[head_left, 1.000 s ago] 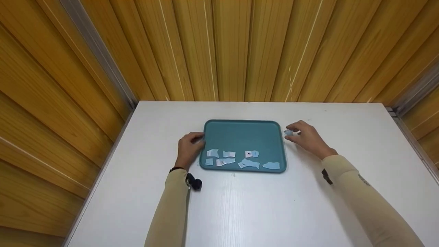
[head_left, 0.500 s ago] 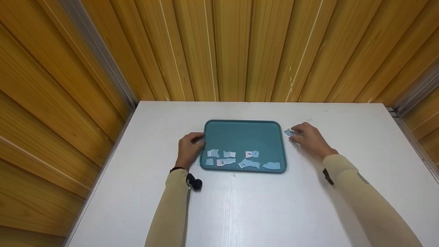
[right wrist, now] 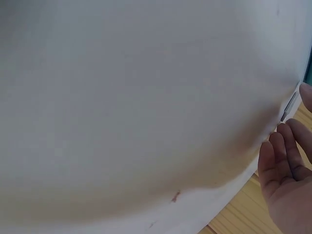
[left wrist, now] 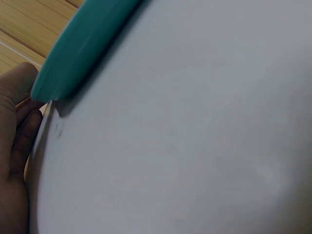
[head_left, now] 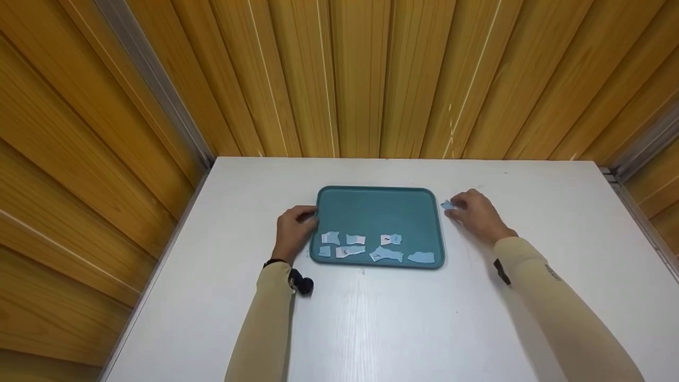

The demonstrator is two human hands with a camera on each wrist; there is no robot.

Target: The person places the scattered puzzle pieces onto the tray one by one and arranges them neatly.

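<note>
In the head view, a teal tray (head_left: 376, 212) lies on the white table, with several torn light-blue and white paper pieces (head_left: 386, 254) in two rough rows along its near side. My left hand (head_left: 292, 231) holds the tray by its left rim; the left wrist view has the curled fingers (left wrist: 27, 129) at the tray's corner (left wrist: 73, 63). Just beyond the right rim, my right hand (head_left: 477, 215) pinches a small blue paper scrap (head_left: 447, 205) between thumb and fingers. From the right wrist, that scrap (right wrist: 289, 106) appears edge-on, low over the table.
White tabletop (head_left: 329, 329) surrounds the tray on all sides. Behind its far edge rises a wood-patterned panel wall (head_left: 355, 79), with another such wall (head_left: 79, 185) on the left. A dark wrist camera (head_left: 302, 284) sits on the left wrist.
My right hand shifts its grip on the scrap, drawing slightly right and then a little back left. The left hand and the tray stay in place.
</note>
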